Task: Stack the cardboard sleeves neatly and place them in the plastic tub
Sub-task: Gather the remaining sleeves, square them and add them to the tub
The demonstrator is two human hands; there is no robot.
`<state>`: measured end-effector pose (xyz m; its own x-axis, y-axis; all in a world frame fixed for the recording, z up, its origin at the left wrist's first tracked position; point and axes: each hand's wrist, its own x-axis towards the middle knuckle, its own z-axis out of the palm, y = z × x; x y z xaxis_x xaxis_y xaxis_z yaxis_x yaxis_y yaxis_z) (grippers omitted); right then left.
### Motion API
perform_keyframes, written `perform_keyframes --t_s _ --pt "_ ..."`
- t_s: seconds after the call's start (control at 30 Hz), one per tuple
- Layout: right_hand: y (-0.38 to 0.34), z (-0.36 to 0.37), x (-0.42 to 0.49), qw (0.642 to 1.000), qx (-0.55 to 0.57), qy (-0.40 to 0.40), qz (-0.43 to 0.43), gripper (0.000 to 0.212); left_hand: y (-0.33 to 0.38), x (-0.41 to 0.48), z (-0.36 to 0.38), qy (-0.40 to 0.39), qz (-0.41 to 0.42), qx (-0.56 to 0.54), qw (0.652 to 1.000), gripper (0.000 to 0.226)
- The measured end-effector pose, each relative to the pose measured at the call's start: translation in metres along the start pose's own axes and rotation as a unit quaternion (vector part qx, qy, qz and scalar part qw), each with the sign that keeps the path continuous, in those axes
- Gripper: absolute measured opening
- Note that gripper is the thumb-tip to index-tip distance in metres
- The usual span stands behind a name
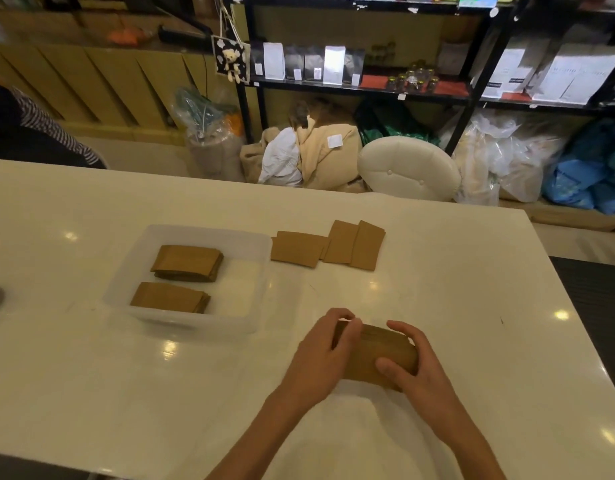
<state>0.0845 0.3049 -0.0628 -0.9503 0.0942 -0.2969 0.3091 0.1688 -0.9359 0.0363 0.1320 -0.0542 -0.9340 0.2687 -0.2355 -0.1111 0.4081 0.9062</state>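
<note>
A stack of brown cardboard sleeves [379,355] rests on the white table, pressed between both hands. My left hand [321,355] grips its left end and my right hand [411,368] grips its right end. To the left stands a clear plastic tub [250,317] holding two sleeve stacks, one at the back [187,263] and one nearer the front [169,297]. Three loose sleeves [328,247] lie flat on the table beyond my hands, just right of the tub.
The white table [91,375] runs wide on all sides. A cream padded stool [408,168] stands past the far edge, with bags and black shelving behind it. Another person's striped sleeve [46,129] shows at the far left.
</note>
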Motion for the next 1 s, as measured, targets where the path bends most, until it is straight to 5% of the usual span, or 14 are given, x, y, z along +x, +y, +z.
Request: perform_keyframes --t_s 0.07,0.27,0.43,0.57,0.7,0.9,1.0 --pt "-0.023 0.003 -0.010 0.997 0.030 -0.048 0.049 0.051 0.012 -0.023 -0.022 -0.055 -0.022 -0.015 0.998 0.027" --pt "-0.105 0.072 -0.004 0.982 0.163 -0.071 0.067 0.058 0.047 -0.037 -0.102 0.118 -0.040 -0.137 0.983 0.014" --pt "-0.148 0.153 0.021 0.988 0.129 -0.078 0.037 0.047 0.043 -0.027 -0.195 0.144 -0.038 -0.137 0.979 0.016" --pt "-0.170 0.206 0.058 0.982 0.158 -0.070 0.079 0.033 0.016 0.000 -0.261 0.124 -0.034 -0.098 0.987 0.026" --pt "-0.168 0.253 0.107 0.982 0.139 0.008 0.127 0.039 -0.031 0.042 -0.329 0.229 0.028 0.024 0.973 0.043" --pt "-0.154 0.328 0.151 0.977 0.071 0.083 0.181 0.049 -0.082 0.092 -0.363 -0.114 -0.010 0.220 0.969 0.088" --pt "-0.155 0.350 0.155 0.976 0.020 0.110 0.185 0.046 -0.092 0.103 -0.357 -0.159 -0.008 0.236 0.959 0.101"
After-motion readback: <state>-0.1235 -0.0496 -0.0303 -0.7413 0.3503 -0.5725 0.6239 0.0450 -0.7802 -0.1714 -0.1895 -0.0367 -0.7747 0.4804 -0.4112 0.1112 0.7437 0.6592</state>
